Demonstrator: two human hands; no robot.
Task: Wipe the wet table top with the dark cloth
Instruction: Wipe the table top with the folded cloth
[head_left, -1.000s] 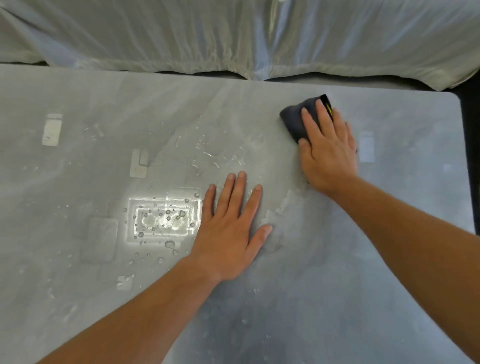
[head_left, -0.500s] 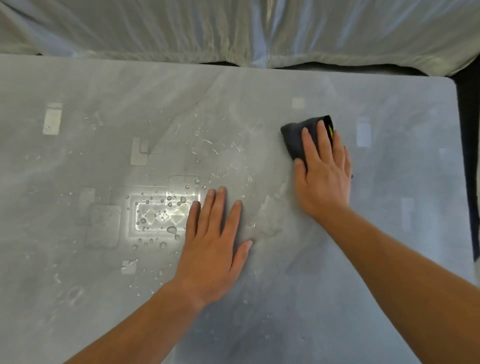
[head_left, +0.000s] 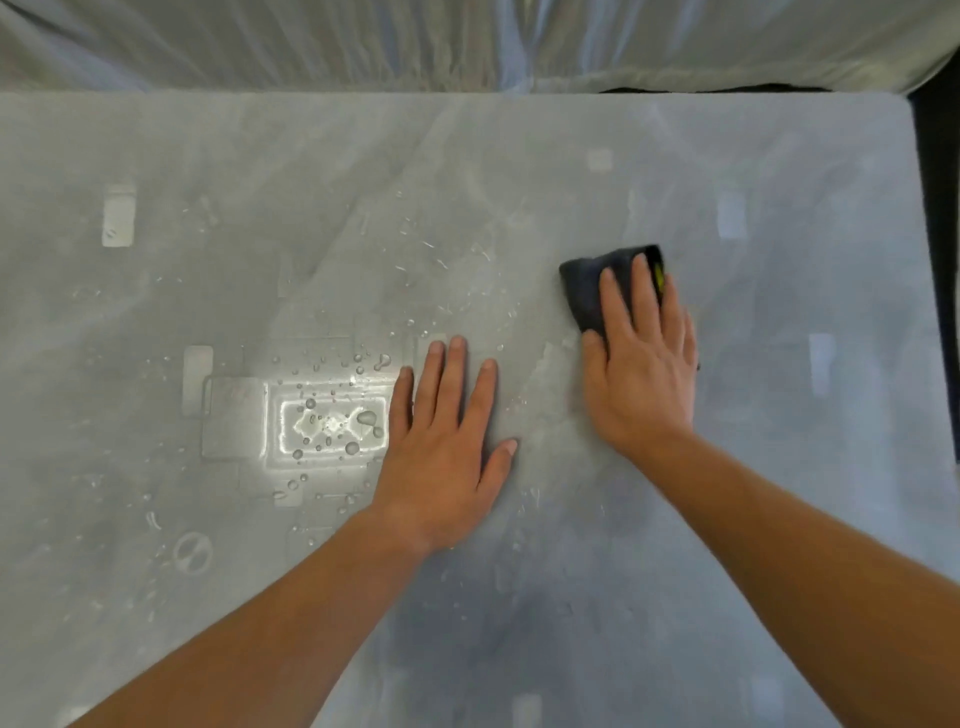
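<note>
Over the last second the right hand (head_left: 641, 374) has drawn the dark cloth (head_left: 587, 291) back from the far edge of the worktop (head_left: 779, 519) toward the person, leaving a smeared wet film (head_left: 545, 374) just beside the thumb. Its grip is not closed: straight fingers press the folded cloth flat on the worktop's right half. The left hand (head_left: 441, 441) lies flat, fingers apart, holding nothing. The beaded droplets (head_left: 332, 421) to its left look untouched, so most of the wiping likely remains.

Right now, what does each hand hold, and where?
Nothing gripped: right hand presses flat on the dark folded cloth, near half; left hand lies on grey table.
</note>
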